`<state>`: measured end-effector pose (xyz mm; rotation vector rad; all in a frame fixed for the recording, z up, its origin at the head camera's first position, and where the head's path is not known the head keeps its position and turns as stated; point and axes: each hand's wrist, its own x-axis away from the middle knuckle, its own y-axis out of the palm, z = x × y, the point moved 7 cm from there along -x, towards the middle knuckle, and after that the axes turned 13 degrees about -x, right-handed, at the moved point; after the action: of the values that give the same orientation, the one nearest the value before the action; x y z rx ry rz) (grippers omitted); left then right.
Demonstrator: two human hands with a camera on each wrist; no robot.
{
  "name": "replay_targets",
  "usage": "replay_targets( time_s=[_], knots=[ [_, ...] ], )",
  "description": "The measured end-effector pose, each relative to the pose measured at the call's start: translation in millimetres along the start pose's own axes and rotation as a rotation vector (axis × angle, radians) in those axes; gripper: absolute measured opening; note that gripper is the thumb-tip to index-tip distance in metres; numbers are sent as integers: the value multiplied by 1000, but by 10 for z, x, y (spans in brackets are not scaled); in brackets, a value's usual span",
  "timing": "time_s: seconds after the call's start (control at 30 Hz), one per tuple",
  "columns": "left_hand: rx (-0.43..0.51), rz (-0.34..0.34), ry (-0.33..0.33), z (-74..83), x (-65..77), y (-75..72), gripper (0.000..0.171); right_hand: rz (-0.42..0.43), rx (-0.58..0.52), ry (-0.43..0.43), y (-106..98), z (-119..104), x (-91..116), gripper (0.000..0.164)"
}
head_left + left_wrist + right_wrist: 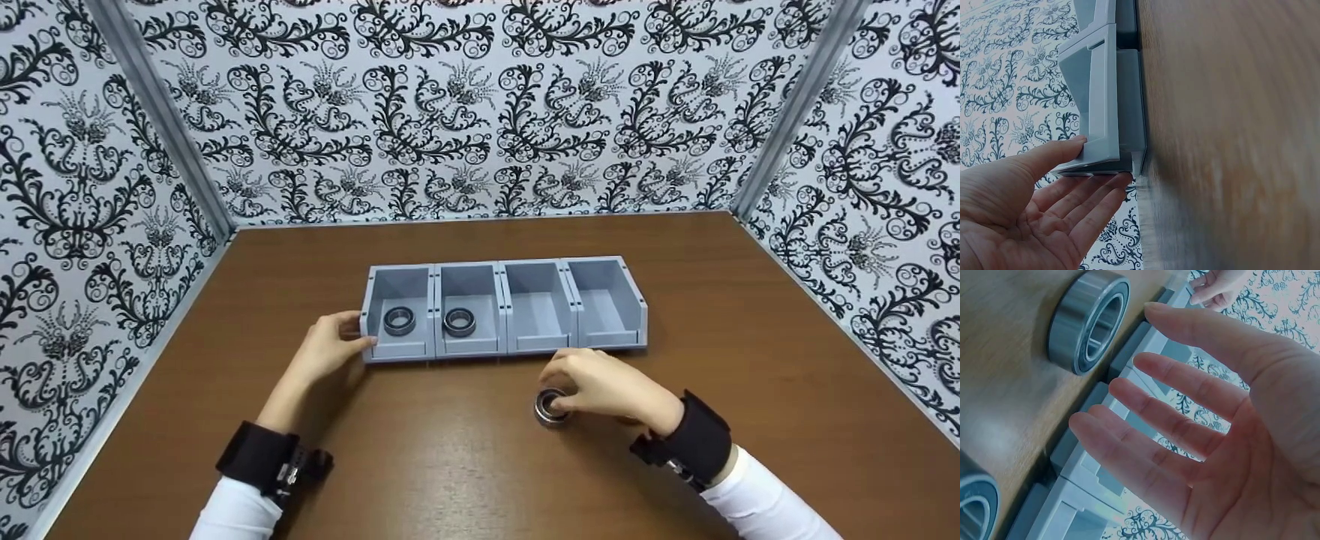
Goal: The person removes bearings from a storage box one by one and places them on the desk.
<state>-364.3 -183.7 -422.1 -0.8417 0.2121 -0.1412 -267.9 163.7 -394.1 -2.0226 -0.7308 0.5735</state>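
My left hand (330, 346) holds the left end of a row of grey plastic bins (471, 345). In the left wrist view its thumb (1067, 151) presses the front corner of the end bin (1105, 101), and the fingers lie along the side wall. One ball bearing (399, 321) lies in the leftmost bin and another bearing (460, 322) in the second. My right hand (606, 382) is over a bearing (541, 415) on the table, fingers spread and loosely bent with nothing in them. That bearing (1064, 332) stands apart from the fingertips in the right wrist view.
A further bearing (985, 486) shows at the lower left of the right wrist view, mostly hidden by my hand in the head view. The brown table (450, 480) meets patterned walls (465, 112) at the back and sides.
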Motion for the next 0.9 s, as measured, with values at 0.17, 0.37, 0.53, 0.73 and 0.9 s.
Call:
replay_targets(
  time_s=[0.17, 0.37, 0.53, 0.73, 0.9],
  knots=[
    [0, -5, -7, 3, -2, -1, 47, 42, 17, -16, -90, 7, 48, 25],
    [-14, -13, -13, -9, -5, -6, 50, 83, 6, 20, -186, 62, 105, 25],
    [-9, -15, -14, -17, -5, 0, 50, 110, -35, 52, -255, 128, 154, 25],
    [-18, -17, -18, -9, -3, -7, 51, 165, -49, 53, -359, 186, 216, 26],
    [-19, -23, -21, -10, 3, -7, 51, 230, -59, 58, -455, 240, 276, 27]
  ],
)
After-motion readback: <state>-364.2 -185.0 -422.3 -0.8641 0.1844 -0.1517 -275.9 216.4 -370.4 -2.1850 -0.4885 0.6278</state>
